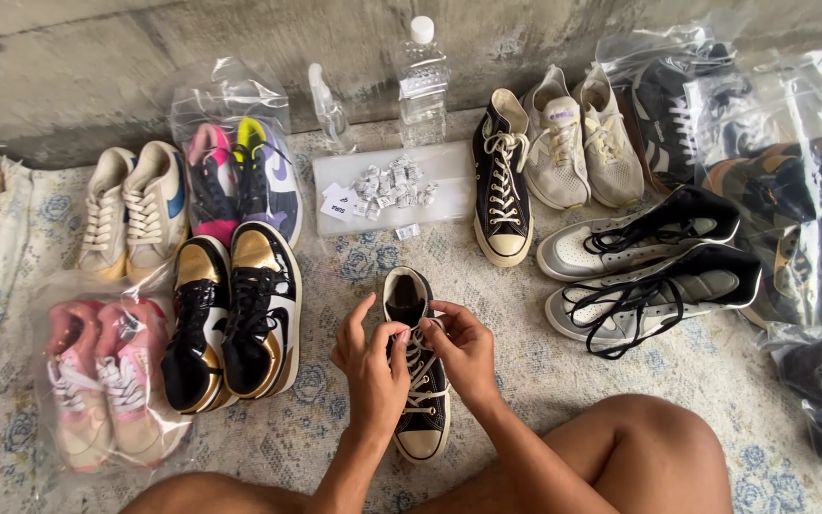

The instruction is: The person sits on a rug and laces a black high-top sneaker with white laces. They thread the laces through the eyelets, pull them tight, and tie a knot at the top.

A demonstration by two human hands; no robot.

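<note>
Left hand [370, 360] and right hand [459, 348] pinching white laces [418, 366] of black canvas high-top sneaker [417, 381], woven patterned rug [535, 371], glossy black-gold pair [232, 316] left

A rough grey concrete wall [145, 67] runs across the back, meeting the floor in a shadowed seam. A pale, worn rug [544, 381] with faded blue floral patterns covers the floor. Soft, even daylight falls over everything, casting only faint shadows.
</note>
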